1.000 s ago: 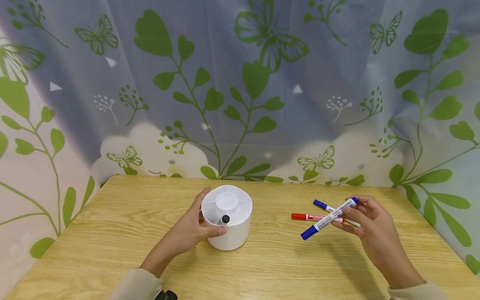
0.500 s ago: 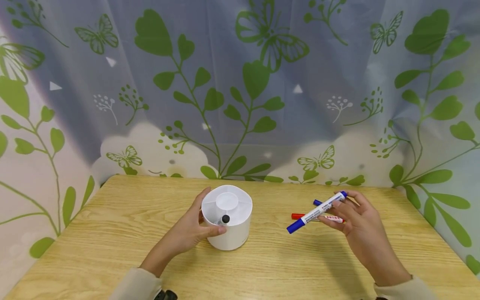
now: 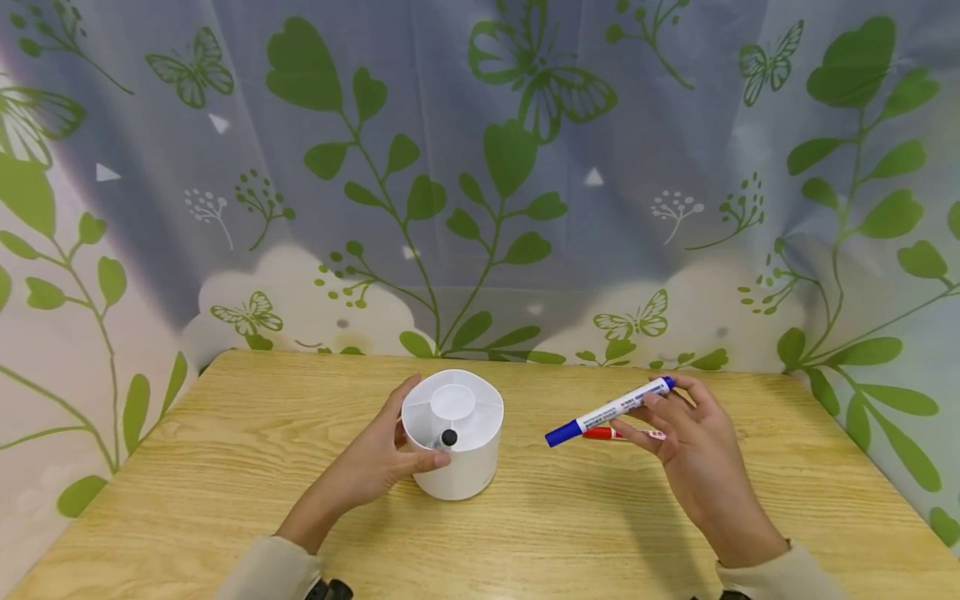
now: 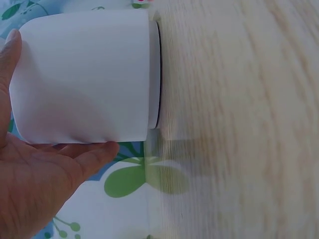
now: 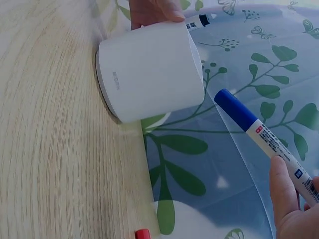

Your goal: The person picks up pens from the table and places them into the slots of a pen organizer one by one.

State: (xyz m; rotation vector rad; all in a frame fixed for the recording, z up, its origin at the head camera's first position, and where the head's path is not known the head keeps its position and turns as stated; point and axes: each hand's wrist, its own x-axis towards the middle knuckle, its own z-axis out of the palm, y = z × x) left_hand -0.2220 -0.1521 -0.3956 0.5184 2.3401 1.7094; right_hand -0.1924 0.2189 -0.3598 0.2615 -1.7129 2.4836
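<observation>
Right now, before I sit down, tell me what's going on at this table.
A person's left-hand grip holds a round white plastic organizer upright on the light wooden table. A black-capped marker sticks up from its near compartment. The right-hand grip pinches a white marker with blue ends in the air to the organizer's right, not yet inside it. A white marker with a red cap lies on the table, partly hidden behind the right-hand grip.

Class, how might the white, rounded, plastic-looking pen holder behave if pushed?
The white, rounded, plastic-looking pen holder would probably slide rather than tip, being squat and broad-based. It seems stiff: its wall looks undented in the left hand. Its smooth surface might feel slightly slippery.
</observation>
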